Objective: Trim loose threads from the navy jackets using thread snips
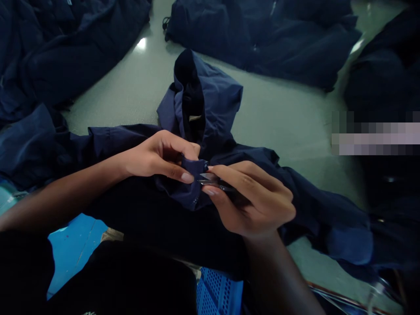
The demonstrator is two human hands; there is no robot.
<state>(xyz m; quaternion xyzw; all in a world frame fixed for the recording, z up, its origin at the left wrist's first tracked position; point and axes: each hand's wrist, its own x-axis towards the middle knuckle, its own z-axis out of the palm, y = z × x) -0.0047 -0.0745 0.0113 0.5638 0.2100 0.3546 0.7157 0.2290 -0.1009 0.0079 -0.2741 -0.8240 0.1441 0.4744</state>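
Observation:
A navy hooded jacket (219, 96) lies across the table in front of me, its hood pointing away and its sleeves spread to both sides. My left hand (164, 157) pinches a folded edge of the jacket between thumb and fingers. In my right hand (256, 197) is a small pair of thread snips (210, 179), held between thumb and forefinger. Their blades point left and meet the pinched fabric edge, where pale stitching shows. The rest of the snips is hidden inside my right hand.
Piles of dark navy garments lie at the back left (82, 52) and across the back (262, 39) of the pale table (278, 113). A blurred-out patch and dark cloth are at the right. Below the table edge are a blue plastic basket (218, 291) and a blue surface (78, 245).

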